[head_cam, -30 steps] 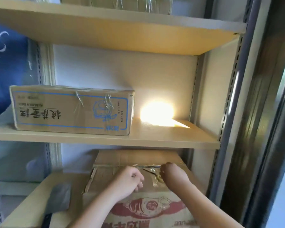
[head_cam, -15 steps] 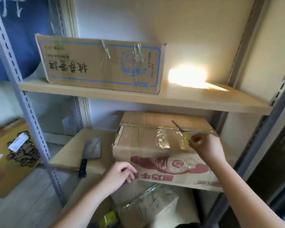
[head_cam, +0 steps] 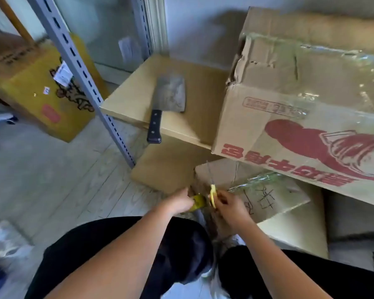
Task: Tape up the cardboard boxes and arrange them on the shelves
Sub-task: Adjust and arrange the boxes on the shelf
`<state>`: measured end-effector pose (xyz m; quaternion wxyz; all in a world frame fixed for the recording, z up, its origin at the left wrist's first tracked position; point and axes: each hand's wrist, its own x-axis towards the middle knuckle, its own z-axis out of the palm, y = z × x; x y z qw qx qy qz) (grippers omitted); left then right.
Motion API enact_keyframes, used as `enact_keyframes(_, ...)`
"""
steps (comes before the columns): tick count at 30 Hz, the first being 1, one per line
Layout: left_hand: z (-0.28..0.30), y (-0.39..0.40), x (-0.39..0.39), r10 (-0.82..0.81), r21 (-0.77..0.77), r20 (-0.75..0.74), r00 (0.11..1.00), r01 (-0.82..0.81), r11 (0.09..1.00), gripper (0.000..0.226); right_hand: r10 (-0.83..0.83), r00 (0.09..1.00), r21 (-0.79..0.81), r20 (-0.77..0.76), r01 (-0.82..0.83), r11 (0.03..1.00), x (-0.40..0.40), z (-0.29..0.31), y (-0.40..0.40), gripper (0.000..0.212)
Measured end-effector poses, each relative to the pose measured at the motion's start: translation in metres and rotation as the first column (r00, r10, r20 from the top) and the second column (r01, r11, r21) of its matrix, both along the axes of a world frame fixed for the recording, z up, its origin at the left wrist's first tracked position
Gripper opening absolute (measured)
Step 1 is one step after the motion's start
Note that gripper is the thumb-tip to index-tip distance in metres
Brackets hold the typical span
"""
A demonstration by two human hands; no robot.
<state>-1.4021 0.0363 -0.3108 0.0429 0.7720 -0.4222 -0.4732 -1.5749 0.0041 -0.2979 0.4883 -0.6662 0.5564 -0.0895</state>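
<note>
We crouch at shelf foot, near edge of scene. Left hand (head_cam: pixel 179 204) grips yellow tape roll (head_cam: pixel 198 202); right hand (head_cam: pixel 230 205) pinches yellow-handled scissors (head_cam: pixel 213 196). Taped red-print box (head_cam: pixel 300 117) sits on low shelf (head_cam: pixel 181 100), right of cleaver (head_cam: pixel 167 100). Handwritten box (head_cam: pixel 261 195) lies beneath, film loose. We judge taping step underway; next move calls for drawing fresh strip across lower box seam.

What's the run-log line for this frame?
left hand: holds yellow tape roll | right hand: holds yellow-handled tool | cleaver: on shelf
</note>
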Motion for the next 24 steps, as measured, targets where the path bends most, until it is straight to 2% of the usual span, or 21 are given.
enact_keyframes(5,-0.044,-0.007,0.015,0.051,0.008,-0.178,0.983,-0.051,0.999,0.033,-0.077,0.994,0.052,0.081,0.073,0.996,0.007,-0.037,-0.02,0.024)
enact_keyframes(8,-0.054,-0.003,0.013,0.01,-0.06,-0.18,0.984,-0.021,0.998,0.026,-0.036,0.997,0.095,0.072,0.029,0.995,0.008,-0.033,-0.023,0.023)
enact_keyframes(11,-0.057,0.004,0.009,0.043,-0.099,-0.24,0.97,-0.068,0.993,0.021,0.008,0.999,0.117,0.047,-0.013,0.993,0.007,-0.011,-0.025,0.017)
enact_keyframes(12,-0.053,0.006,0.011,0.067,-0.11,-0.25,0.966,-0.097,0.989,0.02,0.053,0.999,0.121,-0.013,-0.051,0.991,0.005,0.002,-0.021,0.021)
enact_keyframes(13,-0.052,0.007,0.014,0.085,-0.134,-0.252,0.964,-0.121,0.984,0.018,0.095,0.992,0.144,-0.08,-0.082,0.986,0.004,0.014,-0.014,0.034)
enact_keyframes(15,-0.045,0.011,0.019,0.126,-0.143,-0.279,0.952,-0.171,0.975,0.011,0.144,0.978,0.274,-0.151,-0.098,0.957,0.002,0.04,0.009,0.059)
enact_keyframes(17,-0.038,0.013,0.021,0.139,-0.136,-0.294,0.946,-0.185,0.973,0.005,0.2,0.96,0.428,-0.197,-0.1,0.898,-0.001,0.058,0.033,0.073)
enact_keyframes(20,-0.037,0.012,0.021,0.126,-0.134,-0.271,0.954,-0.167,0.977,0.011,0.209,0.943,0.564,-0.26,-0.027,0.825,0.0,0.054,0.054,0.078)
enact_keyframes(24,-0.037,0.01,0.021,0.144,-0.115,-0.277,0.95,-0.182,0.977,0.007,0.061,0.961,0.565,-0.271,0.107,0.818,0.023,0.023,0.045,0.076)
